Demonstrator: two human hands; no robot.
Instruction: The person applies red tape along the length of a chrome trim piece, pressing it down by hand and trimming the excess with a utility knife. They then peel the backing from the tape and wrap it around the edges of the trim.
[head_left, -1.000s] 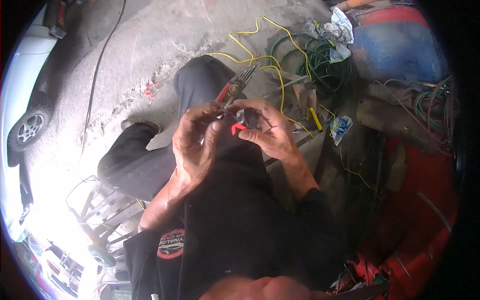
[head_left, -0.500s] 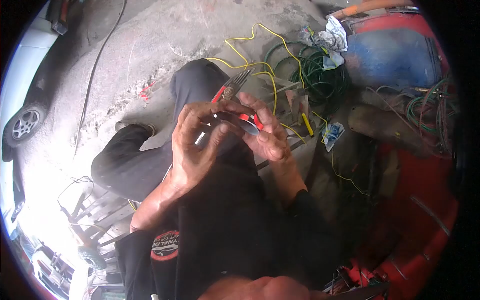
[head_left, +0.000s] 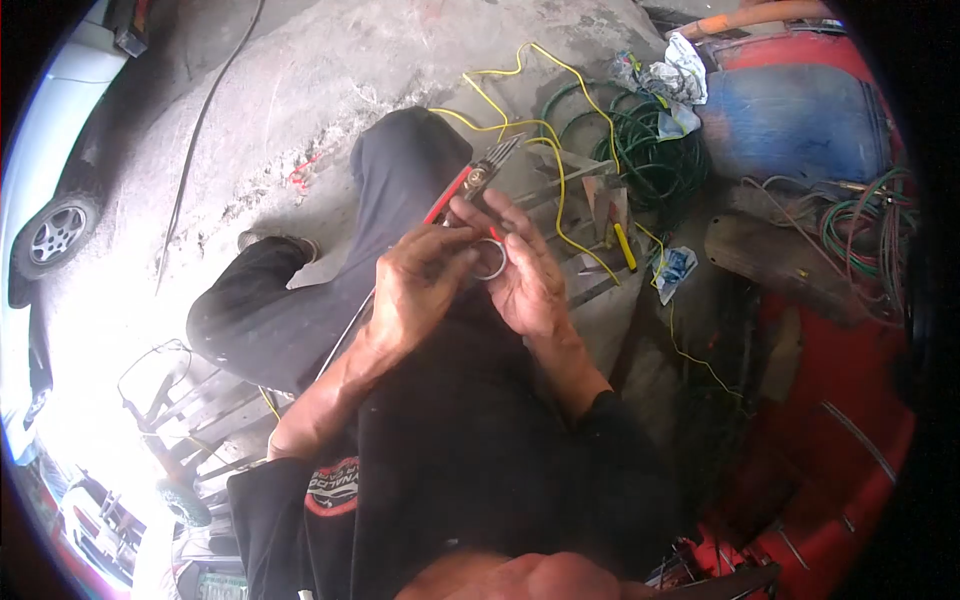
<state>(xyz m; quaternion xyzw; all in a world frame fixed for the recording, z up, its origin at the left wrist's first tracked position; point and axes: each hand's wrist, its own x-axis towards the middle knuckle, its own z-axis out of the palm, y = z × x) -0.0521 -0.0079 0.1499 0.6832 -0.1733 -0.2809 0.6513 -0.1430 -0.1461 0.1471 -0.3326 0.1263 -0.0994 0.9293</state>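
A thin metal ring (head_left: 491, 261) is held on edge between both hands, its round opening facing me. My left hand (head_left: 420, 285) pinches the ring's left side, with the thumb along it and the fingers curled behind. On the other side, my right hand (head_left: 530, 285) has its thumb at the rim and its upper fingers bent over toward the left hand. Just beyond the fingers is a red-handled plier-like tool (head_left: 478, 176), its grey jaws pointing up and right across my knee. A small red part shows between the hands; the rest is hidden behind the fingers.
A yellow cord (head_left: 562, 190) and a coiled green hose (head_left: 655, 150) lie on the concrete floor (head_left: 330, 60). A yellow-handled tool (head_left: 625, 246) is to the right, near a blue drum (head_left: 790, 120) and tangled hoses (head_left: 870, 230). A car wheel (head_left: 62, 238) stands at left.
The ring has turned from nearly edge-on to show its round opening, and sits lower. Both hands have drawn closer together, the left moving right. More of the red-handled tool shows.
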